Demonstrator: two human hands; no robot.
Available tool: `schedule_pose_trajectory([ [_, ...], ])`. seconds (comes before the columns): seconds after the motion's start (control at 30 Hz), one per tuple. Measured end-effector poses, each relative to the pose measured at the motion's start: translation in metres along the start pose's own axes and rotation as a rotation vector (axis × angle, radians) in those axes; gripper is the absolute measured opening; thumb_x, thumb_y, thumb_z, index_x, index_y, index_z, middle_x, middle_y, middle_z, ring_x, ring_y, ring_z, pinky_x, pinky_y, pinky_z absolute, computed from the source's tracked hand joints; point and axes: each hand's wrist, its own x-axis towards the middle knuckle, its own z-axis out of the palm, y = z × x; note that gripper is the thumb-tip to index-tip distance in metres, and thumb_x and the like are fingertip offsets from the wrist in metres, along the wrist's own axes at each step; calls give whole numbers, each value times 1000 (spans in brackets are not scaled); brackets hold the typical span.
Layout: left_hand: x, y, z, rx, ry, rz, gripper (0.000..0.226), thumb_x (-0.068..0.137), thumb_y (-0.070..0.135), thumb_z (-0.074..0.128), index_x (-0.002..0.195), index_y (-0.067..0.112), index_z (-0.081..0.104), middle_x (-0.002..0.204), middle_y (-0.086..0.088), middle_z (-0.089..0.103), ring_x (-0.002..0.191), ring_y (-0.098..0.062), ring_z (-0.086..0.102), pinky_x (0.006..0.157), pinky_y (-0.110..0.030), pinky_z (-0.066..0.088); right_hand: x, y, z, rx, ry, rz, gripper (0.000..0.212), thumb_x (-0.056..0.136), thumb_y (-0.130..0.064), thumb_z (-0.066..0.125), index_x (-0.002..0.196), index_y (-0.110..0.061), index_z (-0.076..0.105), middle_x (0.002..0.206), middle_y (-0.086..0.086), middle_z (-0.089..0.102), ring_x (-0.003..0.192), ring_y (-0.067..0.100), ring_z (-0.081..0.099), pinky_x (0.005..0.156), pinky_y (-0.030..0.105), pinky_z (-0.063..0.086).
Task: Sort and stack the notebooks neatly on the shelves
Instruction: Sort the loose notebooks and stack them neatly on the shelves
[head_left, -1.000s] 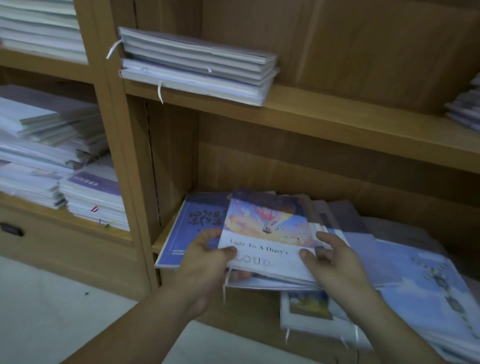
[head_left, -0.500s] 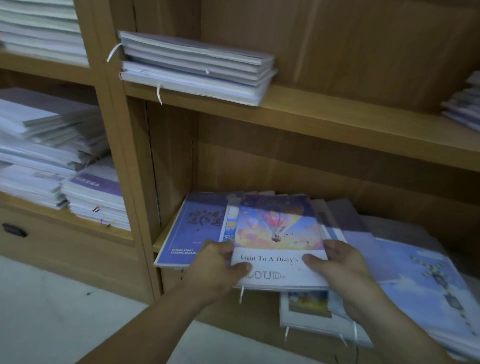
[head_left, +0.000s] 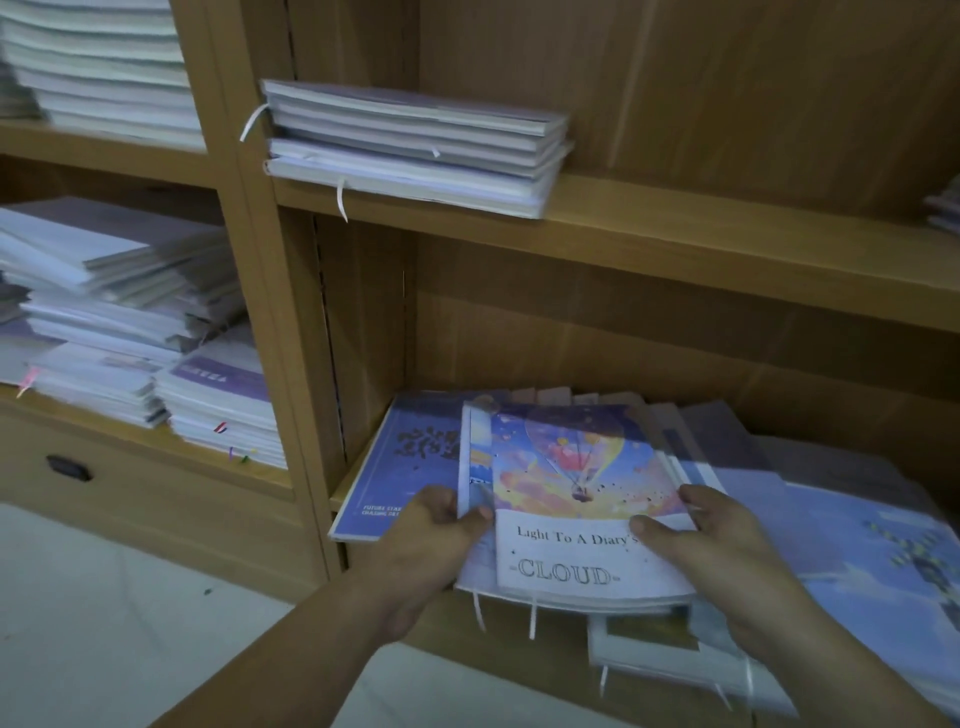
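Balloon notebook (head_left: 582, 467) further right, lower

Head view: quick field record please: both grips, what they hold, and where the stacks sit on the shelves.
left grip: pinches left edge of CLOUD notebook, thumb on top
right grip: holds its right edge, thumb on cover
CLOUD notebook: topmost of a few held together, over the front of the lower shelf
blue notebook: flat on lower shelf, to the left
loose pile: spread untidily, lower shelf, right
upper stack: neat, left end of upper shelf
left bay stacks: several, uneven
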Motion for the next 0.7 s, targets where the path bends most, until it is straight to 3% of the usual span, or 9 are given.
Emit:
schedule_pose_trajectory([
  [0.1, -11, -7, 6, 162, -91, 6, 39, 98, 56, 53, 119, 23, 53, 111, -2, 71, 85, -21, 70, 78, -42, 60, -7, 3, 5, -87, -14, -83, 33, 89, -23, 75, 115, -24, 55, 104, -13, 64, 97, 15, 59, 85, 35, 50],
  [0.2, -15, -12, 5, 173, -164, -43, 73, 88, 55, 69, 146, 23, 38, 140, 2, 57, 116, -22, 63, 89, -40, 59, -13, 5, 10, -55, -47, -105, 41, 91, -23, 72, 120, -35, 45, 96, -29, 52, 94, 11, 54, 86, 32, 46],
  [0.3, -20, -6, 5, -139, -173, -23, 40, 94, 18, 71, 131, 21, 55, 127, -5, 70, 108, -27, 71, 91, -51, 59, -12, 10, 9, 42, -72, -35, 35, 91, -21, 73, 118, -30, 54, 106, -16, 64, 99, 15, 62, 89, 37, 52],
  [0.37, -23, 2, 2, -276, -196, 0, 33, 97, 7, 64, 128, 19, 61, 119, -8, 74, 108, -28, 72, 97, -50, 56, -10, 9, 2, 214, -78, 38, 28, 89, -17, 76, 114, -21, 63, 107, -3, 74, 97, 23, 70, 90, 43, 56],
  [0.47, -28, 13, 0, -347, -278, 36, 33, 100, 10, 58, 130, 23, 61, 120, -8, 74, 111, -29, 71, 96, -49, 55, -14, 0, -16, 444, -166, 124, 20, 89, -16, 75, 106, -8, 70, 97, 10, 78, 89, 30, 76, 85, 41, 57],
  [0.53, -29, 13, 1, -292, -271, 70, 28, 104, 16, 53, 128, 30, 59, 117, -3, 75, 108, -24, 72, 92, -46, 57, -15, 1, -21, 469, -177, 140, 16, 90, -13, 73, 102, -2, 71, 97, 15, 78, 89, 32, 76, 85, 41, 57],
  [0.6, -28, 11, 3, -211, -233, 71, 24, 107, 19, 48, 125, 29, 60, 112, -2, 77, 103, -23, 74, 84, -44, 59, -18, 3, -20, 361, -96, 81, 8, 91, -9, 72, 96, -3, 69, 95, 14, 77, 84, 29, 74, 77, 34, 56],
  [0.7, -23, 1, 5, -115, -191, 32, 26, 106, 10, 48, 124, 20, 64, 109, -4, 78, 101, -27, 75, 92, -51, 57, -22, 4, -16, 174, 21, 9, 10, 95, -13, 68, 98, -12, 58, 91, -1, 65, 79, 12, 61, 60, 25, 43],
])
